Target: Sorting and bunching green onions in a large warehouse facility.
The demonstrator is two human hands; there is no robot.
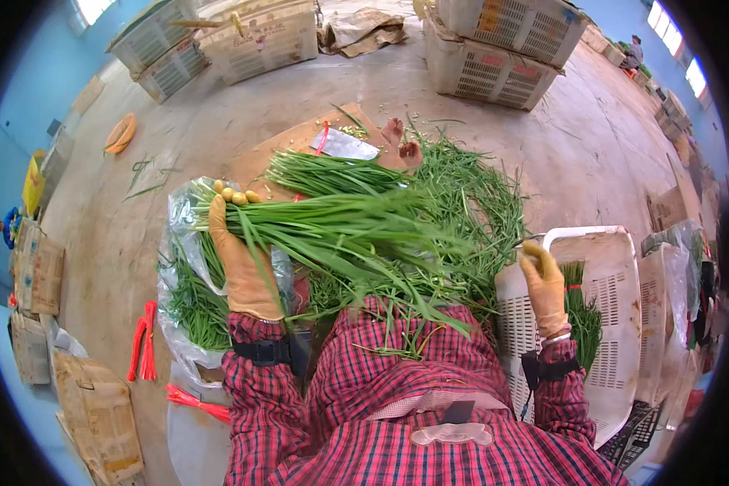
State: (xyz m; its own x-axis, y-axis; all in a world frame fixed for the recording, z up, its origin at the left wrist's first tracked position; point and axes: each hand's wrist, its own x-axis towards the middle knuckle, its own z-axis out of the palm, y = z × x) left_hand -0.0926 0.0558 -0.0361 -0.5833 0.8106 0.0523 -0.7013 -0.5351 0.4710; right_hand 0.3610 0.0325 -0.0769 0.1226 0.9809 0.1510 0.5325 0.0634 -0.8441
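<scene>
My left hand [243,261], in a tan rubber glove, is closed around the pale stem ends of a bunch of garlic chives [328,225]. The long green leaves stretch right across my lap and are partly blurred. Beyond them, another chive bunch [334,173] lies on a brown board [267,149] beside a metal blade [347,143]. My right hand [544,285], also gloved, hovers over a white plastic basket [607,243] with its fingers apart and nothing visible in them. Inside that basket stands a chive bundle [583,322] bound with a red tie.
Loose chive leaves [468,182] heap up in front of me. At left, a clear plastic bag [182,304] holds more chives, near red ties [143,340]. Stacked crates [492,67] stand ahead, and an orange ring-shaped item [120,133] lies on the floor. Distant people sit at both sides.
</scene>
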